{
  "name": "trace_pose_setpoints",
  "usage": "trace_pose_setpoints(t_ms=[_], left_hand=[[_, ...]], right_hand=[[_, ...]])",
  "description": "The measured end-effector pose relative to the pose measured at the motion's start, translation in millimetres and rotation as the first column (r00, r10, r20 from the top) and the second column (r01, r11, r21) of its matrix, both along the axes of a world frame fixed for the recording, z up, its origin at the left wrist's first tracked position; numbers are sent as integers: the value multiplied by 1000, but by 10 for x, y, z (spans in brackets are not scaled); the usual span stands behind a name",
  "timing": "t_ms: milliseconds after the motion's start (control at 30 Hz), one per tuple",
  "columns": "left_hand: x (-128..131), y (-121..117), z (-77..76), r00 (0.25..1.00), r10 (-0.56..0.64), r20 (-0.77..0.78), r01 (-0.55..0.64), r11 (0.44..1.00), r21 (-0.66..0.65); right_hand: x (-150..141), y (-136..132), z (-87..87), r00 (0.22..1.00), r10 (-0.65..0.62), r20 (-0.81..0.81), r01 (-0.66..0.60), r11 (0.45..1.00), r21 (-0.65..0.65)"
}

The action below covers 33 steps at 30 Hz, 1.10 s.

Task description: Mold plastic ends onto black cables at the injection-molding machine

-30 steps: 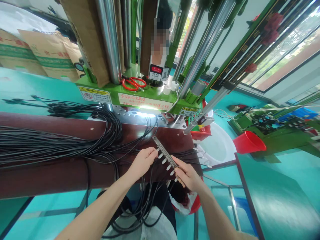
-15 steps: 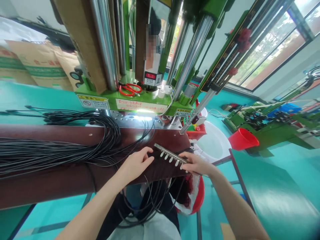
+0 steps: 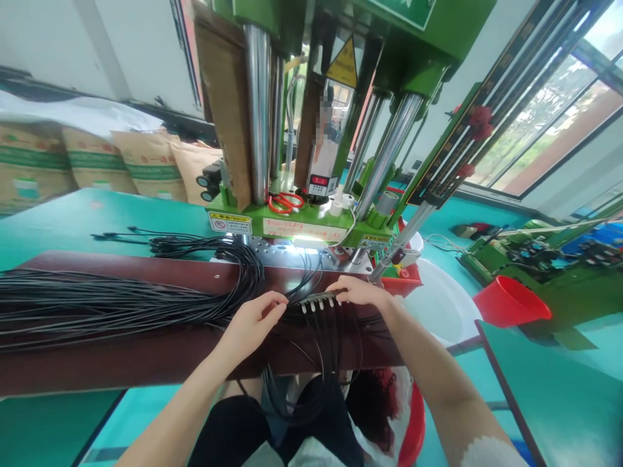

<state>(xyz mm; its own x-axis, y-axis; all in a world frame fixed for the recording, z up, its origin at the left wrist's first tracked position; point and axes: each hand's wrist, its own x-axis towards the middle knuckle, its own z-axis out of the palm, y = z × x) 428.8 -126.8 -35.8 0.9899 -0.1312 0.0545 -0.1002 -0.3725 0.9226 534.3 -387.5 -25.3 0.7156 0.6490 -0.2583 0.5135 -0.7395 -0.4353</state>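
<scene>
A narrow metal strip with several pale connector ends along its front edge is held level above the brown work surface. My left hand has its thumb and fingertips closed at the strip's left end. My right hand grips the right end, fingers bent over it. Black cables hang from the connectors over the table edge toward my lap. Just behind the strip, several thin cables run into the lit gap of the green press.
A thick bundle of black cables lies along the brown work surface on the left. Orange-handled scissors rest on the press. A white tub and a red bucket stand right; a lined red bin is below.
The strip has turned from slanted to nearly level and sits nearer the press. My left hand has come onto its left end; my right hand has moved up toward the press. The view has shifted.
</scene>
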Motion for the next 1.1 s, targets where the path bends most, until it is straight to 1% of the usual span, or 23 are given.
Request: trace_pose_setpoints(t_ms=[67, 167, 200, 267, 333, 367, 400, 433, 467, 500, 533, 567, 667, 733, 967, 1100], left_hand=[[63, 55, -8, 999, 31, 17, -31, 1000, 3], [238, 69, -54, 997, 34, 65, -38, 997, 66], [315, 53, -69, 996, 27, 86, -36, 995, 96], [489, -5, -91, 992, 22, 123, -41, 988, 149], [669, -89, -106, 989, 20, 149, -46, 985, 168], [754, -136, -116, 989, 21, 147, -42, 989, 143], [833, -184, -130, 993, 23, 117, -32, 997, 75], [904, -231, -152, 998, 24, 61, -22, 999, -24], [967, -275, -183, 1000, 22, -9, -23, 991, -135], [1020, -314, -221, 996, 20, -82, -39, 970, -238], [1063, -345, -264, 989, 19, -146, -64, 947, -315], [1096, -368, -310, 981, 21, -191, -90, 929, -359], [1146, -392, -425, 973, 33, -227, -122, 913, -390], [1148, -387, -458, 973, 20, -228, -114, 906, -407], [1108, -380, -411, 976, 18, -215, -112, 895, -433], [1094, -375, -415, 979, 19, -204, -110, 888, -447]], right_hand=[[-20, 48, -50, 998, -22, 56, 22, 1000, 9], [-55, 28, -99, 992, -51, 118, 44, 997, 57], [-54, 1, -118, 990, -67, 125, 55, 993, 100], [-34, -75, -176, 981, -147, 126, 116, 967, 226], [2, -159, -259, 952, -275, 135, 215, 912, 349], [20, -197, -306, 931, -337, 143, 259, 882, 394], [36, -229, -355, 911, -383, 150, 290, 857, 426], [51, -253, -400, 894, -418, 159, 312, 837, 449], [62, -269, -442, 881, -443, 165, 327, 822, 466], [72, -278, -476, 871, -463, 166, 338, 808, 482], [81, -282, -504, 863, -477, 167, 346, 798, 494], [89, -282, -524, 858, -486, 167, 350, 791, 503], [117, -280, -552, 854, -494, 165, 353, 782, 514], [138, -283, -560, 856, -492, 160, 353, 781, 516], [152, -270, -582, 852, -492, 181, 354, 794, 495], [137, -256, -591, 841, -503, 200, 366, 801, 475]])
